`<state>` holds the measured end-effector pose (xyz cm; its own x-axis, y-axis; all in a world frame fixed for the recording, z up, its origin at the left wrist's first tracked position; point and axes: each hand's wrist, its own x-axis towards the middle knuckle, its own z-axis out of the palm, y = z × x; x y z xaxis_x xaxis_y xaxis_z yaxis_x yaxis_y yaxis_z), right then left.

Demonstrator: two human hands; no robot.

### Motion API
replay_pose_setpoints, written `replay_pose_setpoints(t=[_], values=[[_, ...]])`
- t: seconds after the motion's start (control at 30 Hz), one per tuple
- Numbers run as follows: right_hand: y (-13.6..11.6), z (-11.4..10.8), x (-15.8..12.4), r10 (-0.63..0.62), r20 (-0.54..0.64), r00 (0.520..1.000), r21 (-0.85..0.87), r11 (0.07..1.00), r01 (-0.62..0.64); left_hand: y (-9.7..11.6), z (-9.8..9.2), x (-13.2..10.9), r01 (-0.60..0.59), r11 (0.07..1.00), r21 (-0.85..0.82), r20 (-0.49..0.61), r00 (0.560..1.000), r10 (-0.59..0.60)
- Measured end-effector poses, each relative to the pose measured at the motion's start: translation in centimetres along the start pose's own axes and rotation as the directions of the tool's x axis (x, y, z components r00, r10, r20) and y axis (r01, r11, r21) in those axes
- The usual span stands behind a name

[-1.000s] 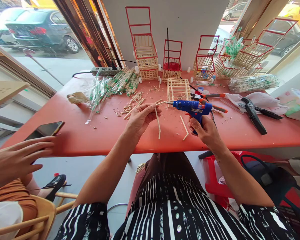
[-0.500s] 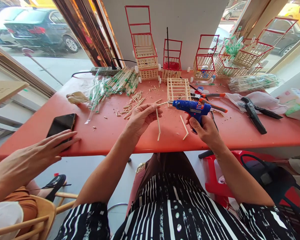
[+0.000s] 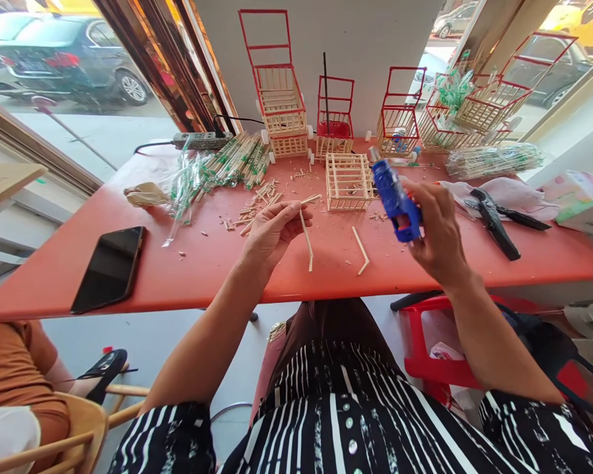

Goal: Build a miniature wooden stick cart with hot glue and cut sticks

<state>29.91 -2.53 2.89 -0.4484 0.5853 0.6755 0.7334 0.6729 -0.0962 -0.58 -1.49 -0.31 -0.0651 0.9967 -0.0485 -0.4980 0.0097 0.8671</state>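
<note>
My left hand (image 3: pixel 275 230) pinches thin wooden sticks (image 3: pixel 306 240) between thumb and fingers. A short stick end points right from the fingertips, and a longer length with a bent lower end hangs below. My right hand (image 3: pixel 437 227) is closed around a blue hot glue gun (image 3: pixel 395 197), raised over the table with its nozzle tilted up and left, away from the sticks. Between the hands, an angled pair of joined sticks (image 3: pixel 360 251) lies on the table. Behind it stands a small slatted wooden basket frame (image 3: pixel 348 191). Tools behind my right hand are mostly hidden.
Several small stick carts with red trim (image 3: pixel 282 99) line the back of the red table (image 3: pixel 217 270). Wrapped stick bundles (image 3: pixel 237 161), cut pieces (image 3: pixel 261 201), a phone (image 3: pixel 109 268) and black-handled cutters (image 3: pixel 497 224) lie about. Another person (image 3: pixel 10 368) sits at left.
My right hand has drawn the glue gun away from the held sticks, rightward, tipping its nozzle upward. The other person's hand has left the phone and gone out of view.
</note>
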Motion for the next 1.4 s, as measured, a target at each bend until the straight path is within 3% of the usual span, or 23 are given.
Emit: replay_pose_setpoints(t=[0.13, 0.27, 0.37, 0.47, 0.63, 0.77, 0.87, 0.97, 1.03, 1.13, 1.23, 1.4], values=[[6.4, -0.4, 1.6, 0.233, 0.086, 0.969, -0.242, 0.948, -0.206, 0.0, -0.1, 0.1, 0.009, 1.0, -0.029, 0.011, 1.0, -0.009], [12.5, 0.7, 1.3, 0.336, 0.187, 0.923, -0.332, 0.906, -0.263, 0.1, 0.0, 0.1, 0.017, 1.0, -0.024, -0.01, 1.0, -0.017], [14.5, 1.4, 0.4, 0.375, 0.249, 0.893, -0.395, 0.881, -0.26, 0.2, 0.0, 0.0, 0.021, 0.999, -0.035, -0.009, 1.0, -0.021], [14.7, 1.7, -0.3, 0.41, 0.314, 0.856, -0.429, 0.866, -0.257, 0.3, 0.1, -0.1, 0.023, 0.999, -0.049, -0.012, 1.0, -0.024], [14.3, 1.6, -0.5, 0.395, 0.365, 0.843, -0.392, 0.886, -0.246, 0.4, 0.1, -0.1, 0.007, 0.998, -0.061, -0.003, 1.0, -0.007], [12.2, 0.7, 0.2, 0.419, 0.201, 0.886, -0.367, 0.87, -0.328, 0.4, 0.0, -0.1, 0.007, 0.998, -0.058, 0.006, 1.0, -0.007], [8.5, 0.4, 1.1, 0.377, 0.101, 0.921, -0.255, 0.905, -0.342, 0.4, 0.0, -0.1, 0.012, 0.998, -0.054, 0.007, 1.0, -0.011], [4.1, 1.6, 1.9, 0.363, 0.244, 0.899, -0.067, 0.931, -0.358, 0.3, 0.0, -0.1, -0.004, 0.998, -0.06, 0.006, 1.0, 0.004], [1.7, 2.9, 2.4, 0.344, 0.411, 0.844, 0.019, 0.922, -0.386, 0.3, 0.0, -0.1, -0.008, 0.999, -0.045, -0.003, 1.0, 0.008], [-0.5, 4.7, 3.3, 0.32, 0.576, 0.752, -0.018, 0.925, -0.38, 0.3, 0.1, 0.0, -0.007, 1.0, -0.021, -0.013, 1.0, 0.007], [-1.5, 5.5, 4.1, 0.32, 0.642, 0.696, -0.103, 0.936, -0.335, 0.3, 0.1, -0.1, -0.01, 1.0, -0.016, -0.008, 1.0, 0.01], [-1.6, 5.5, 4.6, 0.304, 0.649, 0.697, -0.128, 0.947, -0.294, 0.4, 0.0, -0.2, -0.03, 0.999, -0.044, -0.001, 1.0, 0.03]])
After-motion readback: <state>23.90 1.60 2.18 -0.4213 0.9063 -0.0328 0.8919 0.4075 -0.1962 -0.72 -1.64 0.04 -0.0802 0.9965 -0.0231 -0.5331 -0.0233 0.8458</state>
